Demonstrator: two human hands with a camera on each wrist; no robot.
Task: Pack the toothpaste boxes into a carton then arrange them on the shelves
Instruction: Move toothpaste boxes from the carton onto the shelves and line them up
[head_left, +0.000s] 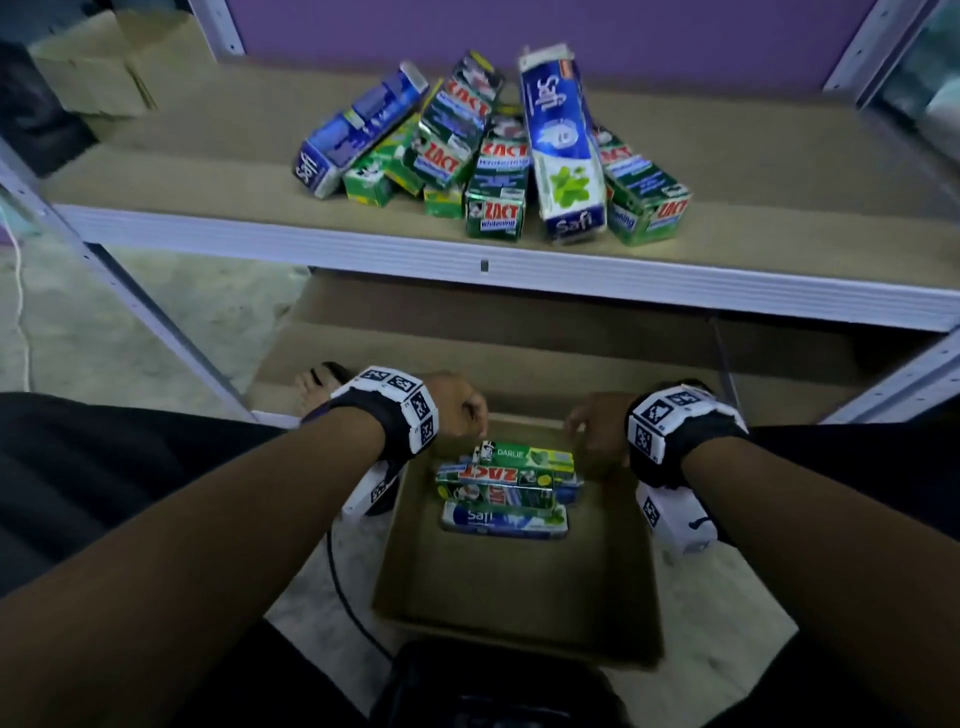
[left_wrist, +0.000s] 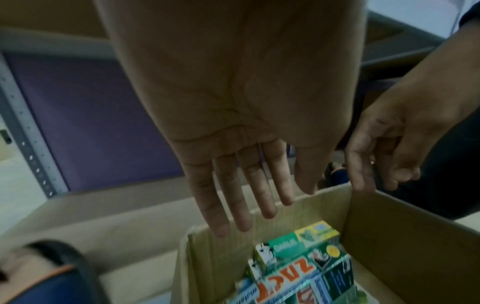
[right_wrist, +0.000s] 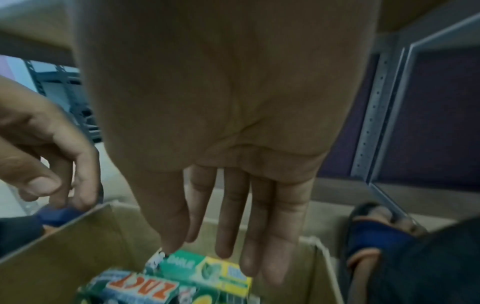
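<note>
Carton (head_left: 514, 587) on the floor right below me, open top, and both my hands are over its far end. Left hand (head_left: 457, 410) hangs above the far-left corner, right hand (head_left: 597, 431) above the far-right corner, and neither is holding a thing. Fingers on both are straight and loose, a little apart, pointing down into the carton.

Packed boxes sit against the far wall: the Darlie box (head_left: 527, 454) on top, a Zact box (head_left: 493, 480) just nearer me, and a blue Safi box (head_left: 504, 519) lying lower, nearest me of the three. All lie flat with their long axes running across the carton, left wall to right wall. So the stack lies straight down from my fingertips, between the two hands, and the right hand looks the closer one.

That comes from the right wrist view, where my fingers (right_wrist: 259, 236) hang almost on the Darlie box (right_wrist: 202, 269); whether they touch it I cannot tell. The left wrist view shows something else: my left fingers (left_wrist: 233, 195) are clear above the far rim (left_wrist: 285, 207), with the stack further down inside.

Only the head view shows what is left: a heap of toothpaste boxes (head_left: 493, 156) on the shelf (head_left: 208, 156) above, near its front edge, leaning every which way. I reckon the packing is partway, and the next reach goes up and forward.
</note>
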